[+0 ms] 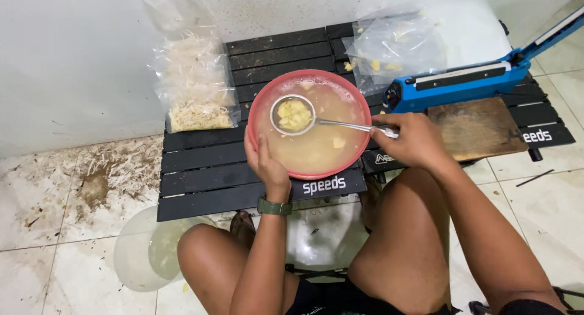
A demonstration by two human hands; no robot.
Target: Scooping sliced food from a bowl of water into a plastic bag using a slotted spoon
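The left hand (266, 163) grips the liquid-heavy, sloshing red basin (267, 99) by its rim while the right hand (412, 140) pinches the stiff metal skimmer (294, 115) handle.

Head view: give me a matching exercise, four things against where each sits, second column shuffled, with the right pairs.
Things:
1. strainer ladle
2. left hand
3. blue bag sealer
4. bag of pale shreds

Places:
A. on the near rim of the red basin
B. against the wall at the table's left edge
C. over the cloudy liquid, holding yellow pieces, its handle in the right hand
D. on the table, right of the basin

Pairs: 1-C, 2-A, 3-D, 4-B
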